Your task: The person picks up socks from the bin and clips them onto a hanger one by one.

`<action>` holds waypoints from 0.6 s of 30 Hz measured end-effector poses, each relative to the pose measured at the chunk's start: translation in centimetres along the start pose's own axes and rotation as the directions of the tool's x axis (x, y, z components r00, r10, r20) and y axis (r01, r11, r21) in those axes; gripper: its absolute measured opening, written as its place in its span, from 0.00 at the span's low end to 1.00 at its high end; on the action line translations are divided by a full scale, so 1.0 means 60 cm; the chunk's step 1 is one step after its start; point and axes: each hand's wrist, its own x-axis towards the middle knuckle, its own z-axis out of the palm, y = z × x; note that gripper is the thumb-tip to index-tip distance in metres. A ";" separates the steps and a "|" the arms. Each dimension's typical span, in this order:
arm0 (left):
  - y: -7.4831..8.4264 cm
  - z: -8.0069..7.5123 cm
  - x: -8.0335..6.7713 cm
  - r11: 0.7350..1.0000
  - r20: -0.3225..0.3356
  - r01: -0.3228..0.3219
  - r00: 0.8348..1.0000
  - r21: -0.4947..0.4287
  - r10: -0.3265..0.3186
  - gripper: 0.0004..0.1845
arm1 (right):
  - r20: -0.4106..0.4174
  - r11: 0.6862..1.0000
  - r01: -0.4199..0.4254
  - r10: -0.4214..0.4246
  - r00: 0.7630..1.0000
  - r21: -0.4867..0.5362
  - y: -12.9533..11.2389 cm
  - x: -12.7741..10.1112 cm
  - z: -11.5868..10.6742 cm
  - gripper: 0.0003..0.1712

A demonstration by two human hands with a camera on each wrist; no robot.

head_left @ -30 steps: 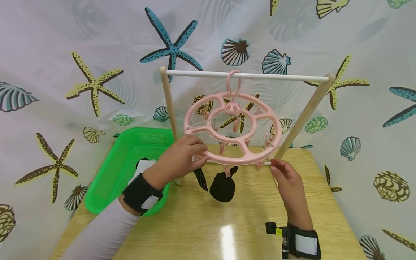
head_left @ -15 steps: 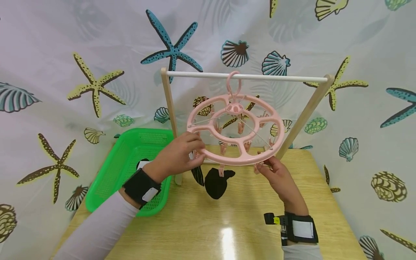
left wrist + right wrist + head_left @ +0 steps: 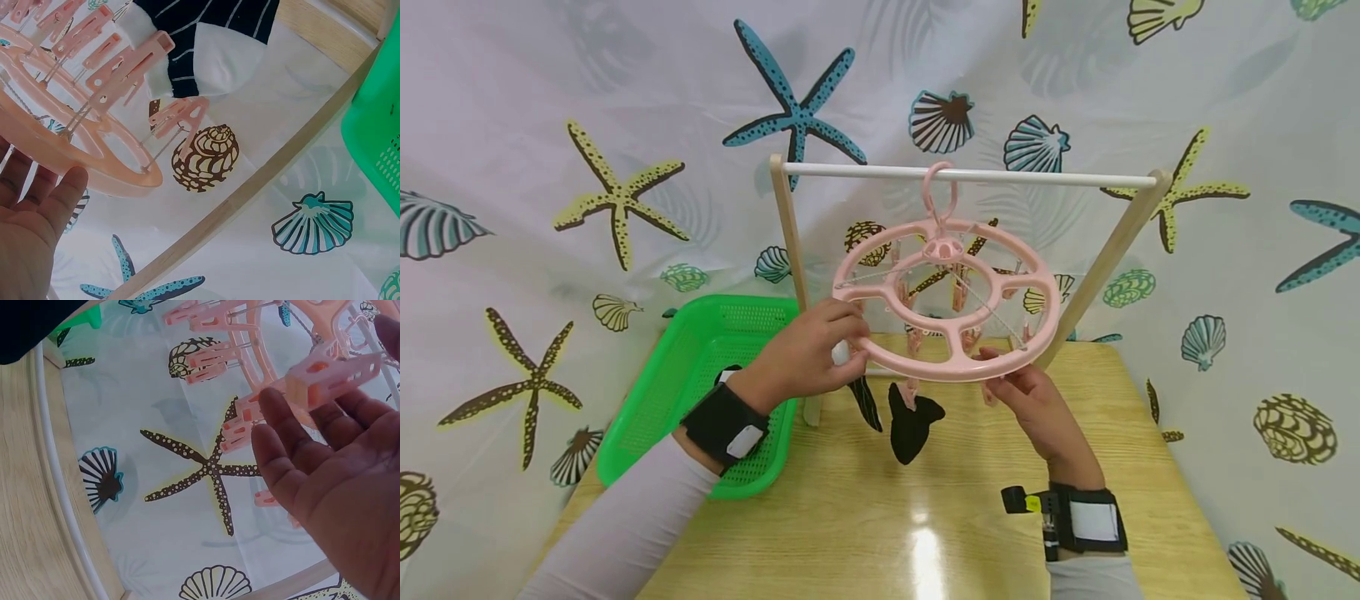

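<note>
A pink round clip hanger point(image 3: 958, 367) hangs by its hook from a white rail, its ring tilted toward me. My left hand point(image 3: 808, 350) grips the ring's front left, the thumb low against the rim in the left wrist view. My right hand point(image 3: 1037, 404) holds the front right of the rim, fingers behind it and thumb in front. Close to those fingers hangs a pink clothespin point(image 3: 331, 381). One clip holds a black cloth piece point(image 3: 913, 425) at the front. Behind my left hand hangs a dark striped sock point(image 3: 219, 44) with a white heel.
A green basket point(image 3: 640, 392) with a few black and white cloth items stands left on the wooden table point(image 3: 850, 533). The rack's wooden posts point(image 3: 1101, 258) flank the hanger. A curtain printed with starfish and shells covers the back.
My right hand has moved left and up from beside the ring to its front right rim. The ring has shifted slightly right, and the hanging black cloth has swung and turned.
</note>
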 end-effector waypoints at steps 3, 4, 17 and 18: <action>-0.001 -0.002 0.002 1.000 -0.005 -0.003 1.000 -0.003 0.003 0.07 | 0.008 0.999 0.016 -0.017 1.000 0.034 0.000 0.002 0.001 0.21; -0.001 -0.003 0.002 1.000 -0.007 -0.006 1.000 -0.006 0.006 0.07 | 0.012 0.999 0.026 -0.027 1.000 0.044 0.001 0.002 0.001 0.18; -0.010 -0.009 0.002 1.000 0.029 -0.006 1.000 0.008 0.006 0.07 | -0.074 0.998 -0.017 0.021 0.997 0.056 0.012 -0.007 0.013 0.06; -0.010 -0.009 0.002 1.000 0.036 -0.007 0.999 0.009 0.007 0.07 | -0.080 0.999 -0.024 0.028 0.996 0.048 0.012 -0.009 0.014 0.06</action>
